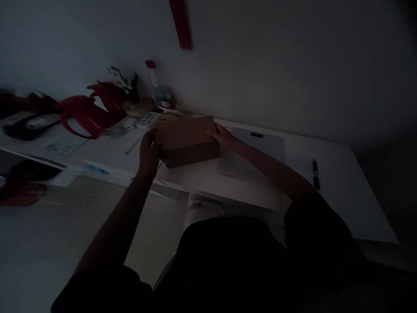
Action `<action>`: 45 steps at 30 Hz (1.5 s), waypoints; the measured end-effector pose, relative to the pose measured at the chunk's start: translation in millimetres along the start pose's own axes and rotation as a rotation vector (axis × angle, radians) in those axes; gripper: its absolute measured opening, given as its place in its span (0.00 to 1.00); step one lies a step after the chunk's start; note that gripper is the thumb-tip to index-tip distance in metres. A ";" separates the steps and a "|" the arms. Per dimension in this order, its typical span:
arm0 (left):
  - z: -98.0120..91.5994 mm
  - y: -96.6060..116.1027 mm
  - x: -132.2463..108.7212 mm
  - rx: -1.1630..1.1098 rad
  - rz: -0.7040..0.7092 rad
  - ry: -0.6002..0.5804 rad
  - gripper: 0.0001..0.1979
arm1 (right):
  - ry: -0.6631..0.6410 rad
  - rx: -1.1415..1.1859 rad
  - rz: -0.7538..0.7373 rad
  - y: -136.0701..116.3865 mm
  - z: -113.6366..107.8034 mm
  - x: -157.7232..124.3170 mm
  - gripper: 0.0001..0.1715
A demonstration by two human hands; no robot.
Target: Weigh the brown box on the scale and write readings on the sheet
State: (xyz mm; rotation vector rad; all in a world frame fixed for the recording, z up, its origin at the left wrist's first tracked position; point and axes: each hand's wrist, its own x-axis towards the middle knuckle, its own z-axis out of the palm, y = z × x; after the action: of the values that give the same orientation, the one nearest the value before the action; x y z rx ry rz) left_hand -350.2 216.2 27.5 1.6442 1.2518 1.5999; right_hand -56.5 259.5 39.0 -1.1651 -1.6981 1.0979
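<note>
A brown cardboard box (pixel 187 140) lies on the white table (pixel 339 204) near the wall. My left hand (pixel 149 151) grips its left end and my right hand (pixel 224 137) presses against its right end, so both hands hold the box between them. The room is dim. A flat grey scale (pixel 257 150) sits just right of the box, under my right forearm.
Left of the box are a red bag (pixel 87 114), a plastic bottle with a red cap (pixel 159 89), a remote-like white device (pixel 148 120) and papers. A black pen (pixel 315 173) lies at the right. A red strip (pixel 180 21) hangs on the wall.
</note>
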 end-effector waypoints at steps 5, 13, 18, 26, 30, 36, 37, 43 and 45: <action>-6.2 34.2 9.6 0.284 0.271 -0.055 0.28 | 0.303 -0.280 -0.067 -29.1 -26.0 -13.5 0.24; 55.7 130.2 -2.4 0.559 0.940 -0.241 0.18 | 0.377 -0.463 -0.174 -62.2 -88.9 -64.2 0.30; 116.9 161.8 -29.6 0.438 1.103 -0.533 0.25 | 0.391 -0.491 -0.163 -53.2 -126.7 -110.1 0.35; 202.3 186.3 -84.5 0.326 1.527 -0.698 0.18 | 0.487 -0.639 0.050 -19.5 -194.7 -191.2 0.28; 238.1 189.8 -111.5 0.223 1.617 -0.792 0.16 | 0.524 -0.764 0.244 -0.8 -220.8 -239.9 0.18; 284.0 180.3 -150.3 0.165 1.702 -0.939 0.17 | 0.499 -1.010 0.514 14.3 -233.5 -294.7 0.15; 290.4 176.4 -156.5 0.168 1.711 -0.963 0.18 | 0.482 -1.041 0.554 15.4 -234.1 -299.9 0.15; 315.8 150.6 -190.0 0.240 1.690 -1.006 0.23 | 0.379 -1.073 0.626 26.8 -235.2 -314.4 0.20; 318.6 146.7 -196.8 0.247 1.660 -0.998 0.23 | 0.381 -1.092 0.619 30.6 -234.3 -315.3 0.19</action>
State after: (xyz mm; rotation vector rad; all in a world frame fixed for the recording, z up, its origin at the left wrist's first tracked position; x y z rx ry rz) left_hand 17.3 54.0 7.8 3.2554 -0.7499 0.7228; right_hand 253.1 16.0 43.8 -2.5010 -1.6472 0.1055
